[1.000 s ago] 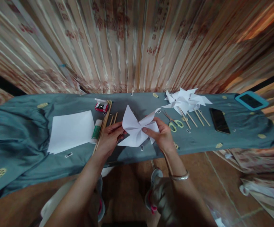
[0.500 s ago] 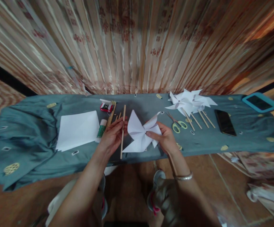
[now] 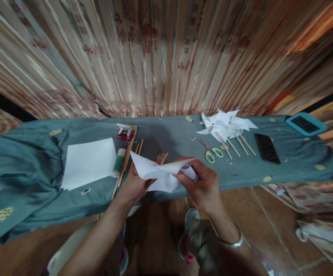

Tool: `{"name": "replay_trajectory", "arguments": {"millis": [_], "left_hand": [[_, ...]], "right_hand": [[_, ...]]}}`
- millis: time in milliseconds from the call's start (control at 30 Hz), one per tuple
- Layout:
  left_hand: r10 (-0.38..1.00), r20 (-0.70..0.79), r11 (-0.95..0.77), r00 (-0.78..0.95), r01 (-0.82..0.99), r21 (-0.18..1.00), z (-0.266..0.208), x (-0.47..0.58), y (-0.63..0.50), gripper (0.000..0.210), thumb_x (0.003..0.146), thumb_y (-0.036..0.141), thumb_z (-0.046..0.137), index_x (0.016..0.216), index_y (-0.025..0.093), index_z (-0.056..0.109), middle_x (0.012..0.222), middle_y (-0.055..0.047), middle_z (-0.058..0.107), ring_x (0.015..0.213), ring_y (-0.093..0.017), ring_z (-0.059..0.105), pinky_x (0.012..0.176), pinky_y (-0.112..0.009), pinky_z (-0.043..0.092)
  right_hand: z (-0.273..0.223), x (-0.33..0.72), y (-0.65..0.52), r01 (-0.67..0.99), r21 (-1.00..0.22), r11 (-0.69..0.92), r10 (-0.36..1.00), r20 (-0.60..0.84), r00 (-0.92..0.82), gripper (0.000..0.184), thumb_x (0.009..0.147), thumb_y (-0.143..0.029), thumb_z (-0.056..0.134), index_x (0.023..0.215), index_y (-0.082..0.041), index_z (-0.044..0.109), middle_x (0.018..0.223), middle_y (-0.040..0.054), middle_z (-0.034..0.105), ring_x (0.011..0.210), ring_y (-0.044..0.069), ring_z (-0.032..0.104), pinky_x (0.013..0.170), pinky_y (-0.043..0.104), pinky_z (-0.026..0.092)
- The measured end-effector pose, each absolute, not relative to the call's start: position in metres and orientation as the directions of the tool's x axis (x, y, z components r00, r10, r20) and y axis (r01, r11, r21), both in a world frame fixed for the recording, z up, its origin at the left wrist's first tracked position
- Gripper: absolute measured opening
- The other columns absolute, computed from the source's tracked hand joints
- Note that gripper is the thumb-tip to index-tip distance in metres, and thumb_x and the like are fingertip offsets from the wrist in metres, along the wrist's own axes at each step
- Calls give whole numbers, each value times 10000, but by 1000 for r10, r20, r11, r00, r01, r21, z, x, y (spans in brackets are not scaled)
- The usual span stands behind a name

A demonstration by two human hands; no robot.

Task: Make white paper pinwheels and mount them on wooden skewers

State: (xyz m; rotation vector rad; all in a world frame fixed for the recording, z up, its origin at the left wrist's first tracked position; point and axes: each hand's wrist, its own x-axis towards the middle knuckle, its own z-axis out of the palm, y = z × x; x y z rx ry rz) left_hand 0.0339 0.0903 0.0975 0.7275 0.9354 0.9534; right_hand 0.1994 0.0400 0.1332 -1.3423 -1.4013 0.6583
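A folded white paper pinwheel (image 3: 163,172) is held between my hands above the front of the table, its blades tilted toward me. My right hand (image 3: 202,182) pinches it near the middle from the right side. On the left, my left hand (image 3: 136,184) is closed round a wooden stick (image 3: 164,158), whose upper end shows just behind the paper. The rest of the stick and most of my left fingers are hidden by the pinwheel. Beside my left hand lie several loose wooden sticks (image 3: 127,156) and a green-and-white glue stick (image 3: 118,163).
White paper sheets (image 3: 89,164) lie at left, with a small red box of pins (image 3: 124,132) farther back. Right of my hands are scissors (image 3: 210,151), finished pinwheels (image 3: 226,124), a phone (image 3: 266,148) and a blue-framed tablet (image 3: 306,124). A curtain (image 3: 166,57) hangs behind the table.
The stick and pinwheel, held apart before, have come together, with the stick now behind the paper. The pinwheel has tilted, and my left hand has moved in under it.
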Motion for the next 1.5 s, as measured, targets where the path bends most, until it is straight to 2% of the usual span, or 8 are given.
{"name": "replay_trajectory", "arguments": {"millis": [133,267,500,633,900,1067,1200,1500], "left_hand": [[889,-258,358,379,-223,906,102,30,83,131,611,265,802,725,204,781,752,-50,731,690,-187,638,611,-266,500],[857,-250,385,451,-238,892,109,30,79,92,634,256,777,712,218,806,799,-62,739,676,-179,626,599,-263,485],[840,-215,383,499,-263,885,112,27,79,106,612,282,803,704,229,813,785,-62,741,715,-184,644,643,-253,495],[840,-226,391,494,-262,882,117,27,79,152,571,313,837,696,229,812,751,-56,727,682,-172,636,614,-241,483],[851,-224,392,475,-290,873,118,29,78,164,564,311,841,700,222,814,772,-70,746,723,-194,654,653,-254,499],[869,-189,335,458,-261,905,118,29,77,129,573,289,823,694,245,813,767,-73,751,749,-239,671,664,-306,511],[871,-177,310,458,-233,922,118,29,77,97,600,306,791,694,290,807,792,-63,757,763,-269,679,679,-359,530],[911,-185,289,369,-250,924,128,31,74,148,571,375,819,616,241,779,701,-85,731,686,-256,663,654,-361,542]], "right_hand": [[136,201,27,553,-674,490,807,590,6,262,834,-144,621,1052,-277,679,960,14,754,941,194,692,872,350,552],[140,203,17,565,-568,598,742,660,-121,368,853,-135,587,1200,-255,606,977,32,746,926,203,686,947,399,517],[137,207,9,619,-508,599,741,645,-188,423,933,-246,510,1356,-245,511,1063,69,726,956,234,679,983,462,482],[135,207,8,632,-498,595,741,644,-190,419,950,-220,468,1367,-245,512,1068,69,726,977,240,679,1006,477,475],[137,204,10,639,-493,590,729,665,-160,439,934,-213,517,1370,-260,513,1066,60,728,971,235,678,996,468,492],[139,202,12,627,-499,598,719,680,-144,416,967,-217,446,1375,-274,507,1080,48,731,996,227,671,1003,457,486],[137,201,13,625,-503,596,719,681,-137,452,936,-163,480,1370,-288,506,1097,31,731,997,213,666,999,441,489],[131,200,19,623,-465,628,680,718,-150,434,911,-226,535,1345,-207,515,1049,71,729,959,223,668,971,452,503]]}}
